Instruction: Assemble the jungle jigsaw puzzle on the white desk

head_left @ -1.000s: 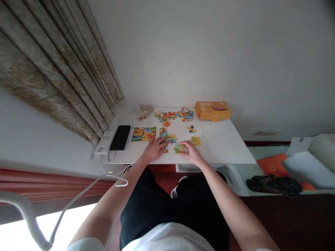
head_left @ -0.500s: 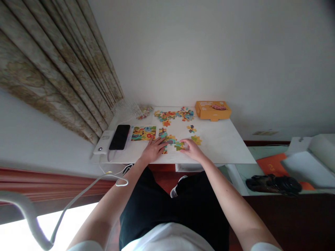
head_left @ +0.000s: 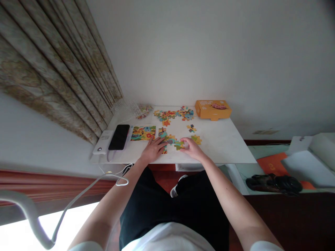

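My left hand [head_left: 153,149] lies flat with spread fingers on a joined cluster of colourful puzzle pieces [head_left: 167,138] on the white table [head_left: 222,146]. My right hand [head_left: 191,147] pinches a green and yellow puzzle piece [head_left: 179,144] and holds it against the right side of that cluster. A loose yellow piece [head_left: 196,139] lies just right of my right hand, and another small piece [head_left: 191,128] lies beyond it. A heap of loose pieces [head_left: 174,114] sits toward the back of the table.
A picture card [head_left: 143,132] lies left of the cluster, beside a black phone [head_left: 119,136] on a white power bank [head_left: 103,142]. An orange box [head_left: 213,109] stands at the back right. A curtain [head_left: 65,69] hangs left; a white cable [head_left: 86,190] runs off the table's front.
My right hand has slid the green and yellow piece up and left against the cluster. My left hand has stayed pressed on the joined pieces.
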The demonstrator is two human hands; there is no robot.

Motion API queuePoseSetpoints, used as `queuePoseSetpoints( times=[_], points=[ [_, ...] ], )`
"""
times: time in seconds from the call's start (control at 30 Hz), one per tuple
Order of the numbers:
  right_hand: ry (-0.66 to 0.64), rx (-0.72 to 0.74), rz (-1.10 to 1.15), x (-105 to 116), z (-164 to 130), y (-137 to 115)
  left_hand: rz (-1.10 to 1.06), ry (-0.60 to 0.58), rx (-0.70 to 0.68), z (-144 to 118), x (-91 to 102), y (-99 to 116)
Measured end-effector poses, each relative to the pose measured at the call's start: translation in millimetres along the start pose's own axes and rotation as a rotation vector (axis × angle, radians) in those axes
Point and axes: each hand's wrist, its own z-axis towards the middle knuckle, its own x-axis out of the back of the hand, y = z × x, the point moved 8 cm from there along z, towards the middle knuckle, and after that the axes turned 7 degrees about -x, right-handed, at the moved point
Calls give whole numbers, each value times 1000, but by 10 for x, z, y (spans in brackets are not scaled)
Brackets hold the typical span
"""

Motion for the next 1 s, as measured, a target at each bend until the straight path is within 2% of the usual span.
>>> queuePoseSetpoints(
  times=[0.07,0.13,0.23,0.3,0.63,0.8,1.0],
  points=[
    [-2,-7,9,2,-19,0,-16,26,-11,-7,17,-5],
    [-3,-5,19,6,-57,-14,-45,102,4,-14,65,-46],
    [1,11,19,18,-134,-67,-87,236,93,-9,142,-187],
    [4,21,8,21,-180,-112,-89,261,153,31,153,-281],
    [28,40,-32,3,-217,-202,-9,81,284,333,182,-456],
    [25,38,-21,39,-170,-87,-5,49,297,396,199,-467],
    [-8,6,-86,246,-30,94,17,18,320,459,243,-459]
  ],
)
